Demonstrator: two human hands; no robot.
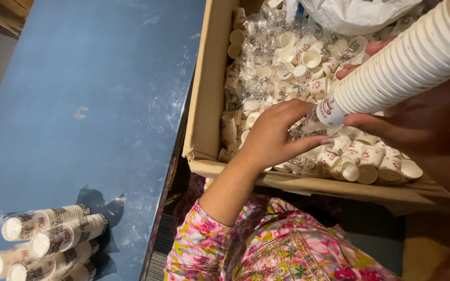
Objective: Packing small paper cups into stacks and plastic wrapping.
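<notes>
While the cardboard box (207,104) sits just right of the blue table (79,104), its near wall leaves little room for the arms; open room lies left of the box, over the table. In my judgement the long stack of cups (407,57), above the box, could buckle or slip, since only the right hand (417,122) wraps its lower end. The left hand (272,135), fingers half curled, touches loose cups (339,156) inside the box; whether it grips any, I cannot tell. Wrapped cup sleeves (48,242) lie far left of the box.

Dim warm indoor light, soft glare on the blue table (89,93), mild edge blur.
</notes>
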